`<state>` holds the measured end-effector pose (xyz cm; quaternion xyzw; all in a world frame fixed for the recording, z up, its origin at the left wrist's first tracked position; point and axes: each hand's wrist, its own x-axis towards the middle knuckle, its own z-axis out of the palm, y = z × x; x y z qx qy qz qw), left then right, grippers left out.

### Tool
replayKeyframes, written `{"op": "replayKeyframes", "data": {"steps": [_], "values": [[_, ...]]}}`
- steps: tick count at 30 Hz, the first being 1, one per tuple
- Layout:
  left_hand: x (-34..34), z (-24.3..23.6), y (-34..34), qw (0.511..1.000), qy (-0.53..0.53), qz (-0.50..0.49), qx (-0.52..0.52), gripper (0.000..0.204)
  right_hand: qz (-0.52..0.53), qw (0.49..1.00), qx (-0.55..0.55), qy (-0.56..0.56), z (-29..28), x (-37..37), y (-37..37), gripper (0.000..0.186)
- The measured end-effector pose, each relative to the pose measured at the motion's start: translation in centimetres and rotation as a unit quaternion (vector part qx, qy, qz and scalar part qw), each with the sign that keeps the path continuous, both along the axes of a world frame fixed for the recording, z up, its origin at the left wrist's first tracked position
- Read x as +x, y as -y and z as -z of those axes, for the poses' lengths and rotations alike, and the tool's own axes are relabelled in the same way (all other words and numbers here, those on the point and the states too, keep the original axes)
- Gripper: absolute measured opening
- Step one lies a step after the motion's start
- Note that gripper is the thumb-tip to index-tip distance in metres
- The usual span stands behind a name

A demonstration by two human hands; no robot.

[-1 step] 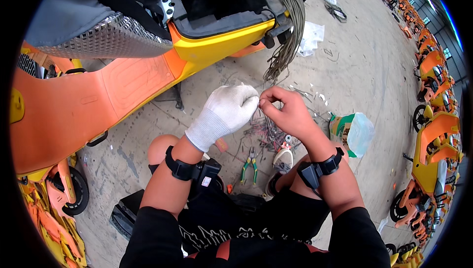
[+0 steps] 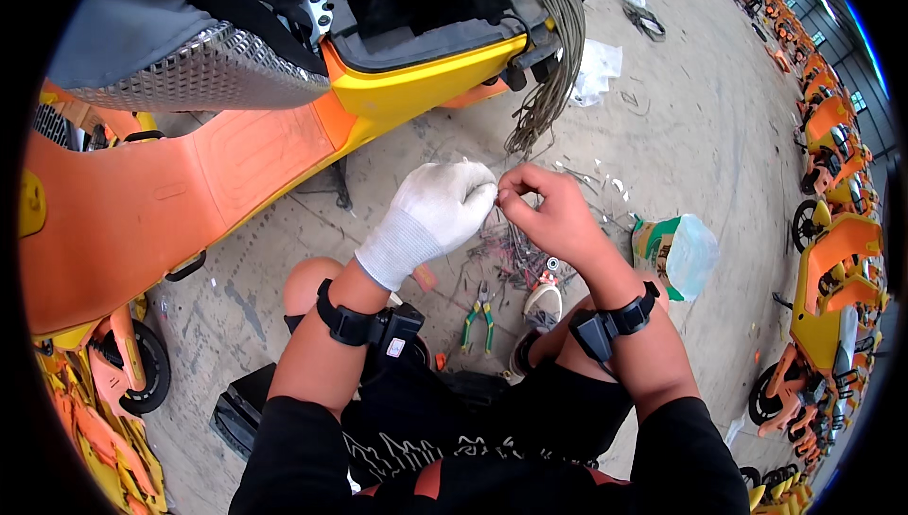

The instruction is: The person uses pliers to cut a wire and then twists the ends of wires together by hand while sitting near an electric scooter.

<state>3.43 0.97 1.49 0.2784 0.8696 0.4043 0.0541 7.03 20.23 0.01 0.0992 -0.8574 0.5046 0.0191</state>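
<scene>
Two hands are meeting near the centre of the frame, their fingertips touching or nearly so. The gloved left hand (image 2: 440, 205) is folding its fingers closed; the bare right hand (image 2: 553, 217) is pressing thumb against forefinger. Whether either is gripping a small item cannot be told. Thin wire scraps (image 2: 509, 252) are lying on the floor (image 2: 714, 160) just below the fingertips, and green-handled pliers (image 2: 480, 319) are resting at lower centre, between the forearms. An orange-and-yellow vehicle (image 2: 260, 154) is occupying the upper left, its yellow edge running diagonally towards upper centre and standing apart from the glove. A cable bundle (image 2: 565, 23) is hanging at that end, its loose tips ending above the right hand. A green-and-white bag (image 2: 657, 248) is standing beside the right forearm, limiting sideways room. Beyond it, floor is extending to the parked vehicles (image 2: 825, 283) along the right edge.
</scene>
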Motion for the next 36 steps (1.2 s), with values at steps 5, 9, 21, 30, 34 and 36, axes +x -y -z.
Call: {"op": "replayKeyframes", "data": {"steps": [5, 9, 21, 30, 34, 36], "values": [[0.1, -0.6, -0.1, 1.000, 0.017, 0.003, -0.019, 0.024, 0.003, 1.000, 0.003, 0.007, 0.4, -0.1, -0.1, 0.014], [0.0, -0.6, 0.0, 1.000, 0.011, -0.005, 0.000, 0.023, 0.020, 0.999, -0.019, 0.023, 0.7, -0.2, -0.1, 0.014], [-1.0, -0.5, 1.3, 0.996, -0.013, -0.087, -0.007, 0.025, 0.030, 0.994, -0.060, 0.089, 0.9, -0.4, -1.5, 0.012], [-2.1, -1.1, 4.6, 0.979, 0.027, -0.189, 0.073, 0.025, 0.014, 0.983, -0.094, 0.156, 0.2, 0.6, -4.1, 0.013], [-2.8, -0.9, 6.0, 0.974, 0.026, -0.213, 0.073, 0.026, -0.006, 0.982, -0.072, 0.176, 0.1, 0.9, -5.4, 0.012], [-2.9, -0.9, 6.2, 0.970, 0.035, -0.228, 0.082, 0.027, -0.016, 0.979, -0.080, 0.185, 0.2, 1.1, -6.1, 0.012]]}}
